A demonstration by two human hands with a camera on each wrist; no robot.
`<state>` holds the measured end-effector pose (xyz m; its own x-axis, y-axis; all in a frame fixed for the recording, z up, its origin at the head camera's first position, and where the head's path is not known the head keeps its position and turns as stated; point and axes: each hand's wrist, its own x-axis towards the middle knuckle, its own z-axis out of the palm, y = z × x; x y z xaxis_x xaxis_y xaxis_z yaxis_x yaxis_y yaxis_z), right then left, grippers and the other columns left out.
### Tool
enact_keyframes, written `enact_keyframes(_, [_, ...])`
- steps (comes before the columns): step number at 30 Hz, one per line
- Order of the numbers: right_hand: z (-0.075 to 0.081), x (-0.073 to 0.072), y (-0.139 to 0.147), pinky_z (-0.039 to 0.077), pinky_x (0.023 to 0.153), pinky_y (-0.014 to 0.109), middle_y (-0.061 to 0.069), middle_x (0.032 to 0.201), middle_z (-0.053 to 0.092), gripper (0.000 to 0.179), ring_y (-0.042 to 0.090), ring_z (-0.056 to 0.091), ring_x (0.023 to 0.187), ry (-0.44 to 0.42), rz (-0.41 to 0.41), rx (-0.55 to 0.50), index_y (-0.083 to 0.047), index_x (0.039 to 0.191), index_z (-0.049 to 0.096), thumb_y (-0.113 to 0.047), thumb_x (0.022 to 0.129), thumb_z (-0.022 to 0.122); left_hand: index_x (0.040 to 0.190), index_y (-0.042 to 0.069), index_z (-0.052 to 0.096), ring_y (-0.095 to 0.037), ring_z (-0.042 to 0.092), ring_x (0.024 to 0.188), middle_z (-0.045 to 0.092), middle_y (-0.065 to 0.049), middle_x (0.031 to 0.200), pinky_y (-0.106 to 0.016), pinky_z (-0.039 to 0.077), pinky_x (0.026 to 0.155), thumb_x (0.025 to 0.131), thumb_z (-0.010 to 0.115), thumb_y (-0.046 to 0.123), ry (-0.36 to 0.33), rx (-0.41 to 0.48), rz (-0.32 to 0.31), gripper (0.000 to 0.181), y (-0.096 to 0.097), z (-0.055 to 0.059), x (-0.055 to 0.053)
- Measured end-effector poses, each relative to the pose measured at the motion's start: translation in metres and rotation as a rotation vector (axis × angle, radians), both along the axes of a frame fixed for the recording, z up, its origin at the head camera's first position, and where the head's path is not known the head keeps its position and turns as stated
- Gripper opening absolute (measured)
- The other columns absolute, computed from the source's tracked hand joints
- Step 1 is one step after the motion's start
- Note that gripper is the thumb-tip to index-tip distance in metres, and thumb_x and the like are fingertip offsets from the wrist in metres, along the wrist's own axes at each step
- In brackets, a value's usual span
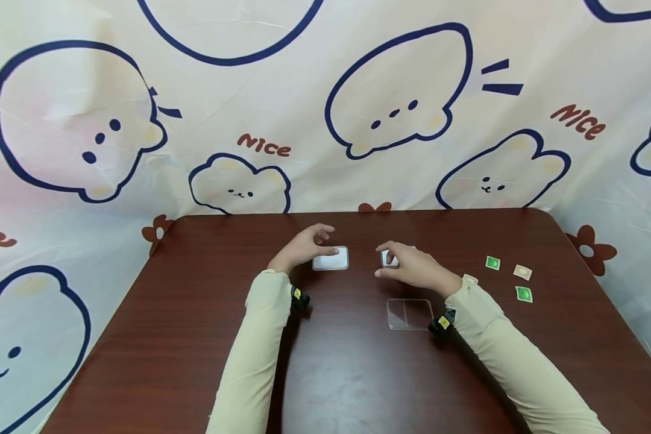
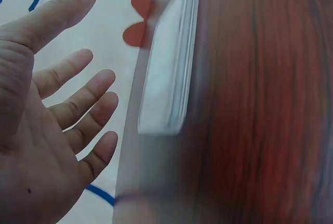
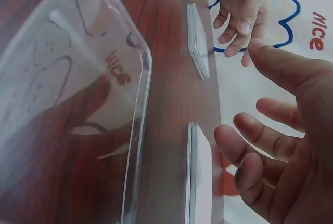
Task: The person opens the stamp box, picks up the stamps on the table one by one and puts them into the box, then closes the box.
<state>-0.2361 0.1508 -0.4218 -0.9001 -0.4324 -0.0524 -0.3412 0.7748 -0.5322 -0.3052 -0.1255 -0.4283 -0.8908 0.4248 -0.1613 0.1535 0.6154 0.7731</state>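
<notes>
Over a flat white rectangular stack (image 1: 330, 261), which looks like cards or a thin case, hovers my left hand (image 1: 302, 247). In the left wrist view, a gap separates its spread fingers (image 2: 83, 102) from that stack. My right hand (image 1: 420, 269) hangs above a second white stack (image 1: 386, 260), partly covering it in the head view. Seen from the right wrist, loosely bent fingers (image 3: 270, 135) stand just off the stack's side, with nothing held. A clear plastic tray or lid (image 1: 409, 330) lies on the near side of the right hand.
Several small green and cream square pieces, among them a green one (image 1: 492, 263) and a cream one (image 1: 523, 272), are scattered at the right. Another cream piece (image 1: 470, 279) peeks out behind the right sleeve. A patterned cloth (image 1: 282, 108) rises behind the brown table (image 1: 195, 337).
</notes>
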Motion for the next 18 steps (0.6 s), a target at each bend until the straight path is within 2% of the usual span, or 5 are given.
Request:
enact_keyframes(5, [-0.002,-0.011,-0.019,0.043,0.062,0.027,0.003,0.092,0.057,0.06,0.011,0.051,0.07,-0.025,0.042,-0.024,-0.005,0.132,0.052,-0.039,0.086,0.071,0.14,0.012,0.048,-0.029,0.047,0.12,0.052,-0.012,0.131,-0.045,0.042,0.101,0.086,0.073,0.032,-0.013,-0.008,0.012,0.064,-0.014,-0.003,0.001])
enact_keyframes(11, [-0.005,-0.022,-0.038,0.042,0.061,0.028,0.002,0.085,0.058,0.059,0.011,0.051,0.06,-0.085,0.028,-0.033,-0.006,0.133,0.049,-0.038,0.088,0.07,0.139,0.011,0.049,-0.028,0.049,0.116,0.052,-0.014,0.13,-0.042,0.043,0.097,0.084,0.075,0.032,-0.034,-0.01,0.027,0.063,-0.022,-0.008,-0.001])
enact_keyframes(18, [-0.011,-0.03,-0.055,0.043,0.062,0.027,0.0,0.082,0.06,0.06,0.01,0.053,0.06,-0.125,0.041,-0.017,-0.005,0.134,0.047,-0.037,0.089,0.069,0.139,0.011,0.05,-0.028,0.05,0.114,0.052,-0.015,0.13,-0.039,0.046,0.093,0.084,0.075,0.031,-0.058,-0.031,0.026,0.063,-0.03,-0.015,0.0])
